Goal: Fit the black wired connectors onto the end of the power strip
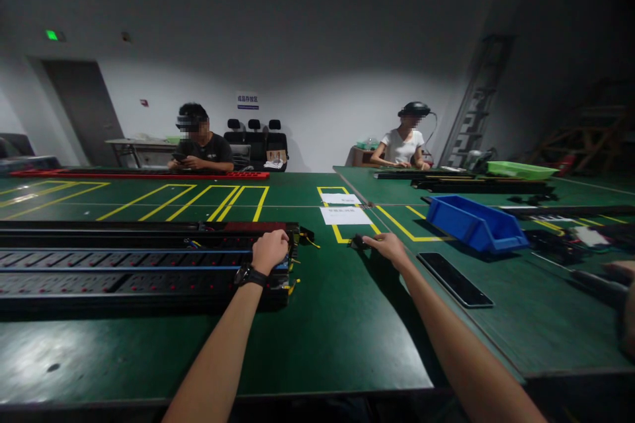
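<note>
My left hand (270,250), with a black watch on the wrist, rests with curled fingers on the right end of a row of long black strips (149,264). Whether its fingers hold any part there is hidden. Yellow-tipped wires stick out from the strips' ends. To the right, my right hand (389,248) pinches a small black part (362,242) just above the green table (322,324). Two white paper sheets (343,215) lie beyond that part.
A black phone (455,279) and a blue bin (476,225) are to the right. Another person's hand (620,269) is at the right edge near a screwdriver-like tool. Two people sit across the table. A red strip (149,174) lies along the far edge.
</note>
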Demonstrator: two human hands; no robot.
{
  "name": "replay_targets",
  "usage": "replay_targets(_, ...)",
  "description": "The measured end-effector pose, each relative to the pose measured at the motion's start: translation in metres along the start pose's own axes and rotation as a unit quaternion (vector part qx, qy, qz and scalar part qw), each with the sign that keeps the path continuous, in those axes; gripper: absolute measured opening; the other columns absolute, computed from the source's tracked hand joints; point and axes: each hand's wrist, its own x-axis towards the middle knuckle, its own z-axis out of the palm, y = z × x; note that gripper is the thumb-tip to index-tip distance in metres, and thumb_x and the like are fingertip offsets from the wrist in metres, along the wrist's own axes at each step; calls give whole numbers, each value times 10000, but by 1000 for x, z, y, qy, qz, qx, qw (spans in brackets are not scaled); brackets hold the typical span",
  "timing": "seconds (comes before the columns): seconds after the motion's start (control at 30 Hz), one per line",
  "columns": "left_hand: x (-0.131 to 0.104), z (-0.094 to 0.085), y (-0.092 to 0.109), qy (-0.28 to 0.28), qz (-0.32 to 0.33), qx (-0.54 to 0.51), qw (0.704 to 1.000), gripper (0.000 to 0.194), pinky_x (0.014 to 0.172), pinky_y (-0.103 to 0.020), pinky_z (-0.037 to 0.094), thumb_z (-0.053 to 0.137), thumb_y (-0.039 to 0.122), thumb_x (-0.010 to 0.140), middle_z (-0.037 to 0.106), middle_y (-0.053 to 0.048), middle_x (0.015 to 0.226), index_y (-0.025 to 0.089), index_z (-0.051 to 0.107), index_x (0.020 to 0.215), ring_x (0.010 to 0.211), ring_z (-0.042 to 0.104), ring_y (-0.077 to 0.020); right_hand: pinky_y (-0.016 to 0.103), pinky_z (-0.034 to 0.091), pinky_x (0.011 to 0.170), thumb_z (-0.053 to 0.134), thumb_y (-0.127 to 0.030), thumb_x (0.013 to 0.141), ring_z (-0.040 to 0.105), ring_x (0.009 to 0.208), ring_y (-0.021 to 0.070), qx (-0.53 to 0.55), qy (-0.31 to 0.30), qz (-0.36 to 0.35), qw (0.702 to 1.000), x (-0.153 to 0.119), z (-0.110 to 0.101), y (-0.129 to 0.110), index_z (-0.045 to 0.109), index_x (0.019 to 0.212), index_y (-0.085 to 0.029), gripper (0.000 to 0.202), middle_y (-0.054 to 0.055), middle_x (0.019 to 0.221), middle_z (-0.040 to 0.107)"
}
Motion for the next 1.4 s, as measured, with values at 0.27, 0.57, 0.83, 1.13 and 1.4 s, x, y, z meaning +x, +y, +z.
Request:
replay_targets(0.27,-1,-1,0,-2,0,3,1000,283,894,-367,521,489,283,905,763,-53,1107,308,736,1040,1018,707,-259,304,399,583,638,-632,818,630,669,232,-94,-74,18,993,-6,-9,-7,711,688,-179,477,109,706,675)
replay_targets(0.57,0,2,0,5,-3,3,1000,305,898,-385,525,480,268,888,768,-55,1090,315,748,1024,1024,708,-266,329,440,699,593,-488,905,656,890,288,-152,-5,-73,986,-26,-13,-35,759,1012,-97,438,216,967,700)
replay_targets(0.83,-3,1,3,3,-13,6,1000,304,910,-382,522,489,260,892,766,-62,1094,314,749,1038,1039,708,-270,288,472,687,564,-335,915,647,730,197,96,-109,-287,947,-91,43,-123,718,1125,-166,310,58,850,729)
replay_targets(1.13,-6,4,4,16,-8,4,1000,297,912,-367,527,492,242,893,770,-59,1075,302,746,1035,1019,713,-254,251,419,617,547,-129,801,582,641,158,147,-175,-319,920,-109,76,-152,708,1009,-183,269,-8,703,652)
replay_targets(1.4,-6,6,2,25,-1,-2,1000,289,896,-365,535,494,231,880,769,-68,1055,282,746,1015,1015,714,-262,276,466,677,550,-137,818,622,679,169,164,-192,-335,908,-115,73,-149,716,1049,-182,288,23,788,724)
